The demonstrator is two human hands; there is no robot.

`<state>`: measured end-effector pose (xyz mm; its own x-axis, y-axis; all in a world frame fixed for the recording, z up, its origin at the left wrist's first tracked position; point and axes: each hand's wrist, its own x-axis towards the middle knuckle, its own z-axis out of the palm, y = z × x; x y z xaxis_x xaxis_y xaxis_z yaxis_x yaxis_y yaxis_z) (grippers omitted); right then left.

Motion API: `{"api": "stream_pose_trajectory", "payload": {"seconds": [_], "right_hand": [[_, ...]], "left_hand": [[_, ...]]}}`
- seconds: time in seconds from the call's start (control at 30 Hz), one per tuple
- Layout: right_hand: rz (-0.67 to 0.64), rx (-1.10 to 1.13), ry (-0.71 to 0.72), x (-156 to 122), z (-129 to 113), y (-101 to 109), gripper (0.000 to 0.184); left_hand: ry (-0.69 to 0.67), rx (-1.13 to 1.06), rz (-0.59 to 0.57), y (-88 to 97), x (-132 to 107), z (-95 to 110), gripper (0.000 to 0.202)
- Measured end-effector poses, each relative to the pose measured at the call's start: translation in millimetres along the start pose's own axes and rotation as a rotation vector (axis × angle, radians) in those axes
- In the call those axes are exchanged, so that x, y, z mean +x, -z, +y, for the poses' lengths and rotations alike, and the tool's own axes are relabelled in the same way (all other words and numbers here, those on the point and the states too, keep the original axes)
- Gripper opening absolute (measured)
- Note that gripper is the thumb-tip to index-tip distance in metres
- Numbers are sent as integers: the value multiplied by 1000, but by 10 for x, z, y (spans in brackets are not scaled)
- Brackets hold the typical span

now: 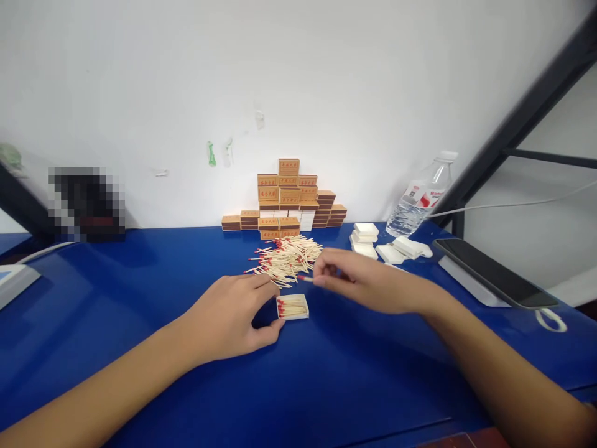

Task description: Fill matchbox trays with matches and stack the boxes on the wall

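Note:
My left hand [242,314] grips the left end of a white matchbox tray [303,316] between thumb and fingers. Red-tipped matches [291,307] lie side by side in the tray, heads to the left. Just above and to its right, my right hand [347,278] pinches a match [305,279] by its stick, its red head pointing left. Behind both hands spreads a loose pile of matches [291,255] on the blue table [298,386].
Orange-brown matchboxes [289,180] are stacked against the wall. White empty trays [366,230] lie to the right of the pile. Farther right are a tilted water bottle [415,199] and a phone [494,270] on a white stand. A pixelated dark object [88,202] stands at left.

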<state>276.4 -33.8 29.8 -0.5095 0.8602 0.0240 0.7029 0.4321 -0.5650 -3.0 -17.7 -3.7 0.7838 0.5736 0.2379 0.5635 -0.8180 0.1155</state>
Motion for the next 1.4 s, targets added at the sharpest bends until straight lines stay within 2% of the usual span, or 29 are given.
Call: {"api": "stream_pose_trajectory", "payload": {"seconds": [0.13, 0.23, 0.37, 0.43, 0.5, 0.63, 0.83, 1.0, 1.2, 1.3, 1.4], "right_hand": [[-49, -7, 69, 29, -181, -247, 19], [-26, -27, 81, 47, -188, -308, 13], [138, -114, 67, 83, -43, -206, 15], [248, -227, -21, 108, 86, -138, 15], [297, -313, -121, 135, 219, -103, 11], [266, -308, -214, 207, 376, -159, 15], [221, -256, -224, 275, 368, -243, 15], [102, -306, -247, 167, 422, -92, 20], [67, -279, -284, 73, 435, 92, 24], [110, -188, -213, 61, 278, 80, 25], [114, -58, -36, 51, 34, -49, 25]], "left_hand": [[10, -2, 2, 5, 0, 8, 18], [9, -8, 4, 2, -4, 4, 17], [4, -18, 11, 6, -4, -3, 17], [-1, -21, 10, 7, -2, -4, 17], [-15, -21, 7, 6, -1, -3, 18], [-33, -11, 9, 3, -3, -6, 20], [-25, -10, -3, 10, -3, -17, 22], [-30, -16, -9, 21, 1, -5, 22], [-18, -13, -21, 35, 6, 3, 21], [-10, -15, -18, 33, 7, 8, 20], [1, -16, -11, 32, 9, 16, 18]]}}
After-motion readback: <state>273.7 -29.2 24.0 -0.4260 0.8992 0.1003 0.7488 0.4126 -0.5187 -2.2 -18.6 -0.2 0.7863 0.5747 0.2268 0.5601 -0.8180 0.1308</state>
